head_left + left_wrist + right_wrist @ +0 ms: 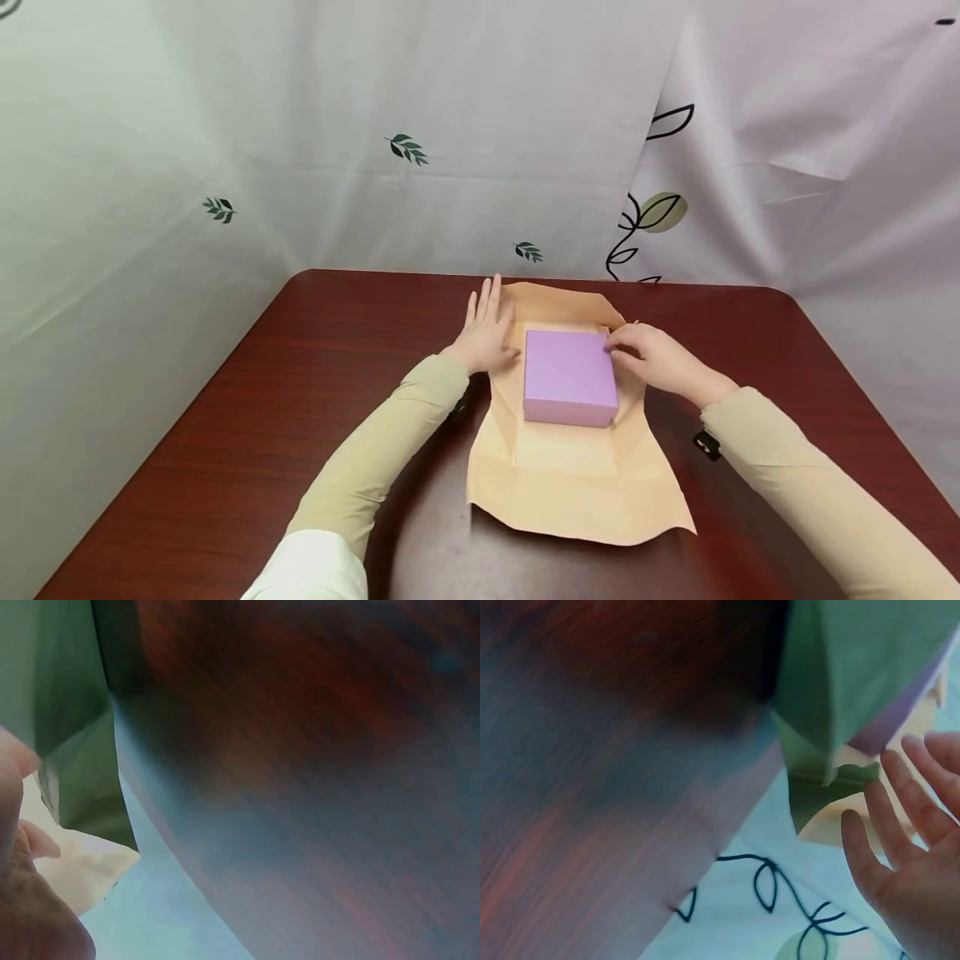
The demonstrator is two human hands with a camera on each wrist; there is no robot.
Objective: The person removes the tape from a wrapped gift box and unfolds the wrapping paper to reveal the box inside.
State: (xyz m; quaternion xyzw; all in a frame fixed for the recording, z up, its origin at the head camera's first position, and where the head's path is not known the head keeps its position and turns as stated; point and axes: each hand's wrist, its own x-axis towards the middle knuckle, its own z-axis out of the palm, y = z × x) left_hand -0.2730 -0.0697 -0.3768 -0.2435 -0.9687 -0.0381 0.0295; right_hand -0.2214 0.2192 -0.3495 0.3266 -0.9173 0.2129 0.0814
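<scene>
A purple box sits on a sheet of tan wrapping paper, whose sides curl up around it. My left hand lies on the paper's left margin with its fingers spread toward the far edge. At the box's far right corner, my right hand touches the box and the paper's raised edge. In the right wrist view that hand's fingers are extended beside a fold, with a strip of purple box showing. The left wrist view catches only part of the left hand against the paper.
Beneath everything is a dark red-brown wooden table. A pale curtain with printed leaves hangs along its back and sides. A small dark wrist camera sits under the right sleeve.
</scene>
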